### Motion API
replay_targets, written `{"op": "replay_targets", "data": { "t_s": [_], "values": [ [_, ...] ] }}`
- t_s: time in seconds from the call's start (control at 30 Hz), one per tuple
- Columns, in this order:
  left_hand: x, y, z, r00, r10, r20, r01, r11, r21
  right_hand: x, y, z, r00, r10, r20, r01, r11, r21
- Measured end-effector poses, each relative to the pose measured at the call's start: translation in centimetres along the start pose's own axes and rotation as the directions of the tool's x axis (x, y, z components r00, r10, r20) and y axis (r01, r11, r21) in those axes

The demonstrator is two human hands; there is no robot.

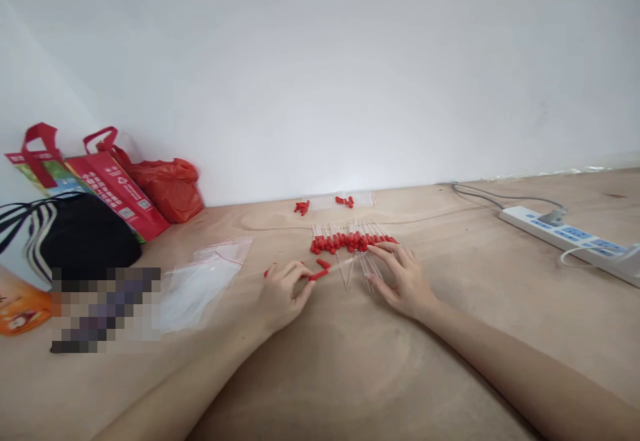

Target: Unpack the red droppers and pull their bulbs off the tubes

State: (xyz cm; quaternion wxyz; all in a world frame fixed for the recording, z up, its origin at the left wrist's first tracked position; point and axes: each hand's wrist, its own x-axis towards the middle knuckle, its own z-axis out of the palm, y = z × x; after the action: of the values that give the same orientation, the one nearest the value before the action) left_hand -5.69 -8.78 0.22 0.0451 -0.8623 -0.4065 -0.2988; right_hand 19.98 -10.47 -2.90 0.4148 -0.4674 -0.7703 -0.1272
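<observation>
My left hand (285,294) is closed in a pinch on the red end of a red-tipped stick (343,265), whose pale shaft points right. Close to those fingertips lies a loose red piece (323,263), and another red bit shows behind the knuckles. My right hand (403,281) rests on the table with thumb and fingers apart, spanning several thin clear sticks (370,267). Its fingertips reach the row of red-tipped sticks (343,242), which lie side by side with shafts pointing toward the wall. What the right fingertips touch is partly hidden.
Small red pieces (302,208) and a clear bag (325,202) lie near the wall. Clear zip bags (205,284) are on the left. Behind them stand a black drawstring bag (93,241) and red bags (167,187). A white power strip (565,234) with cables lies right.
</observation>
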Motion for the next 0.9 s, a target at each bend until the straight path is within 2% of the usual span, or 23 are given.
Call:
{"op": "replay_targets", "data": {
  "t_s": [0.1, 0.2, 0.33, 0.67, 0.9],
  "values": [
    [-0.6, 1.5, 1.0, 0.989, 0.140, -0.046, -0.140, 0.990, 0.002, 0.1, -0.7, -0.1, 0.986, -0.159, 0.044, 0.159, 0.987, -0.002],
    [-0.6, 1.9, 1.5, 0.975, 0.201, -0.095, -0.202, 0.979, -0.002, 0.2, -1.4, 0.1, 0.969, -0.236, 0.069, 0.236, 0.972, 0.016],
    [-0.6, 1.6, 1.6, 0.962, 0.241, -0.130, -0.244, 0.970, -0.010, 0.3, -1.7, 0.7, 0.968, -0.247, 0.043, 0.244, 0.968, 0.059],
    [0.2, 2.2, 2.6, 0.942, 0.329, -0.072, -0.332, 0.942, -0.050, 0.4, -2.1, 0.7, 0.963, -0.264, 0.056, 0.259, 0.961, 0.095],
    [-0.1, 2.4, 2.6, 0.952, 0.290, -0.100, -0.297, 0.952, -0.072, 0.2, -2.2, 0.2, 0.950, -0.312, 0.019, 0.310, 0.949, 0.060]
  ]
}}
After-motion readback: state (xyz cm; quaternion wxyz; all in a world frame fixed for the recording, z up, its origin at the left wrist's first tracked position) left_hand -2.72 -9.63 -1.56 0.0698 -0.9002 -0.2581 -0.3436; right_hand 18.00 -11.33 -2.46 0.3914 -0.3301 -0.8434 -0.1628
